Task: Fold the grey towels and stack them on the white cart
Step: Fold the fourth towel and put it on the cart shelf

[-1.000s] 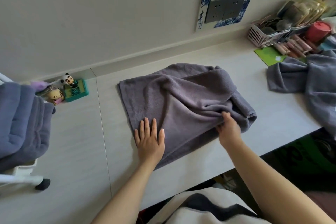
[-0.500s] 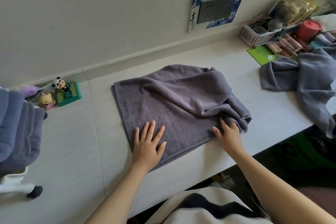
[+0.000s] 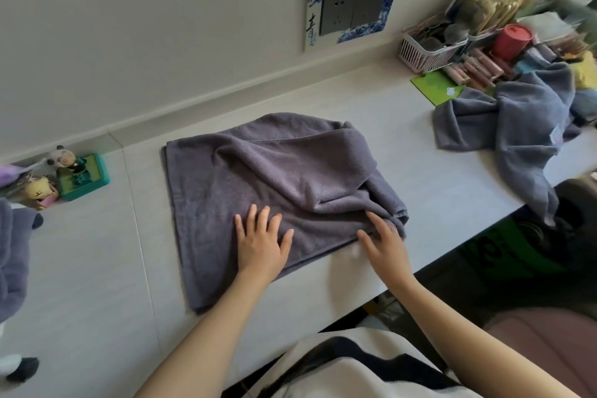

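Note:
A grey towel lies half folded on the white table, its right side still bunched in loose folds. My left hand rests flat on the towel's near edge, fingers spread. My right hand touches the towel's near right corner with straight fingers, and its fingertips are partly hidden in the fold. A second grey towel lies crumpled at the right and hangs over the table edge. Folded grey towels show at the left edge, above a wheel of the white cart.
Small toy figures and a green box stand by the wall at the left. A pink basket, a red cup and several small tubes crowd the far right. The table's near edge runs just behind my right wrist.
My right hand has let go of the pinched fold and laid it down, and now rests at the towel's near right corner. My left hand stays pressed on the towel.

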The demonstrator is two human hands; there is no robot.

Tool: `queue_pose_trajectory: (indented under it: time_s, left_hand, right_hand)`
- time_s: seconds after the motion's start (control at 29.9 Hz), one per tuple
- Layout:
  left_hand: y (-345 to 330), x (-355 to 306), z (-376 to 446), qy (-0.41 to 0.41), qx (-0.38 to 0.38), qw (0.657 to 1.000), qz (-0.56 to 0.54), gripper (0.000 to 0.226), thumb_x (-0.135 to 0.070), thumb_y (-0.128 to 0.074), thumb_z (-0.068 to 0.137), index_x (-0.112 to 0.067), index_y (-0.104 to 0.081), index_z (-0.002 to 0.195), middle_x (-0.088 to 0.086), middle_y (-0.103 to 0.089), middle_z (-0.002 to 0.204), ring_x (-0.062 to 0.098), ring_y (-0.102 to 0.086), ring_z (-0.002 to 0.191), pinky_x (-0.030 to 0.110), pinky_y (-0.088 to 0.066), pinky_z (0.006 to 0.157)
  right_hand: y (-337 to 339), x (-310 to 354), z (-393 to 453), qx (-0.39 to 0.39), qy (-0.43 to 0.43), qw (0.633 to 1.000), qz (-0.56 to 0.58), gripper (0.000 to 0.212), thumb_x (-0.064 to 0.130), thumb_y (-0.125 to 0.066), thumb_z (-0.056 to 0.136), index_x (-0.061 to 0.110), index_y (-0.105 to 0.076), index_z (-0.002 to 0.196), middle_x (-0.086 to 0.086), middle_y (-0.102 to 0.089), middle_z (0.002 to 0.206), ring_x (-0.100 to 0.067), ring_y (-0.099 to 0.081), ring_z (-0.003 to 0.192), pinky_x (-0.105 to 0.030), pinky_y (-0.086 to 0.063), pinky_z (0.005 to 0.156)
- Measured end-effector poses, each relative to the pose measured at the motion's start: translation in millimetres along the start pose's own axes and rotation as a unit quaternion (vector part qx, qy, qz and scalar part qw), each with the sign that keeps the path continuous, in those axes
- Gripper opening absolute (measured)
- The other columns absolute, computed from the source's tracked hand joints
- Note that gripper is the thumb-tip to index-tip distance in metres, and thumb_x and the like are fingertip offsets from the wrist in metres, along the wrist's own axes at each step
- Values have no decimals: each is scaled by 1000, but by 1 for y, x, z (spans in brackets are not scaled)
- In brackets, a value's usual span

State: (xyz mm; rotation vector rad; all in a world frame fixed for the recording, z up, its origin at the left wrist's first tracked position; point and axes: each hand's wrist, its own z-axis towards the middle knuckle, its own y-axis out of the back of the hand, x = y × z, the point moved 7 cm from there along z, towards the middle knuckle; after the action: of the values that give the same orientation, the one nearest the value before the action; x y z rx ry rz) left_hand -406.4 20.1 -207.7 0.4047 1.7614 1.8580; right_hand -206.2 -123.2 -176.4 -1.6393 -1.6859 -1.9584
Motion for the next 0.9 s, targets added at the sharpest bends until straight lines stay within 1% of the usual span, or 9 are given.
queue_pose_trajectory:
  time_s: [0.07, 0.13, 0.23, 0.3, 0.5, 0.6, 0.67, 0.77, 0.9]
  left_hand:
    - [8, 3, 11, 55, -5, 998, -11, 50, -48, -38, 85, -8, -64, 94, 17, -61, 107, 43, -52, 115, 65, -31, 100]
    - [14, -3, 20, 113, -11, 993, -42, 49, -48, -39, 83, -4, -61, 89, 21, -59, 101, 46, -52, 113, 66, -33, 99]
    - [6, -21, 30, 138, -25, 983, -117, 56, -45, -40, 84, 0, -57, 113, 29, -54, 118, 50, -46, 119, 65, -30, 102]
    - [-3, -25, 28, 149, -24, 982, -112, 64, -46, -39, 86, -2, -48, 131, 31, -49, 130, 47, -42, 126, 61, -25, 106]
    - [-10, -12, 30, 139, -24, 988, -64, 68, -49, -34, 88, -8, -39, 141, 27, -45, 137, 40, -38, 132, 58, -24, 109]
    - [-11, -7, 33, 144, -17, 987, -63, 69, -50, -32, 88, -8, -36, 143, 24, -43, 140, 38, -34, 134, 56, -22, 110]
    - [-10, -7, 32, 145, -17, 988, -57, 69, -50, -31, 88, -8, -36, 143, 24, -42, 141, 38, -33, 135, 56, -21, 110]
    - [-9, -5, 31, 139, -17, 989, -42, 68, -49, -32, 88, -9, -37, 142, 23, -43, 141, 38, -34, 135, 55, -21, 110]
    - [-9, 4, 31, 145, -14, 989, -17, 68, -49, -31, 88, -10, -36, 143, 22, -41, 143, 39, -34, 135, 55, -22, 110]
  right_hand:
    - [14, -11, -3, -46, -69, 985, 152, 47, 31, -55, 94, 29, -41, 138, 0, -50, 131, -11, -55, 103, -25, -45, 87]
    - [16, -18, -3, -69, -140, 935, 318, 42, 28, -53, 95, 32, -42, 134, -1, -49, 132, -16, -56, 107, -35, -48, 94]
    - [24, -19, 5, -96, -211, 838, 494, 38, 28, -52, 96, 25, -38, 131, -5, -51, 120, -23, -59, 106, -37, -50, 91]
    - [35, -21, 13, -129, -243, 811, 517, 38, 31, -52, 95, 24, -36, 129, -3, -50, 108, -22, -58, 101, -34, -50, 88]
    - [52, -28, 49, -40, -217, 964, 152, 40, 49, -49, 91, 25, -57, 121, -6, -51, 122, -21, -50, 110, -33, -43, 91]
    - [56, -11, 68, -51, -101, 992, -64, 46, 60, -57, 82, 35, -59, 121, -4, -41, 124, -22, -37, 121, -35, -30, 104]
    - [41, -1, 78, -12, -42, 996, -80, 43, 53, -65, 80, 29, -62, 115, -5, -50, 118, -24, -45, 113, -33, -34, 99]
    - [29, -2, 95, 18, -19, 996, -89, 19, 31, -66, 85, 17, -55, 78, -9, -56, 87, -30, -52, 85, -31, -33, 69]
    - [71, -35, 114, -84, -130, 987, 31, 32, 26, -54, 93, 7, -53, 67, -8, -53, 63, -28, -49, 68, -30, -28, 59]
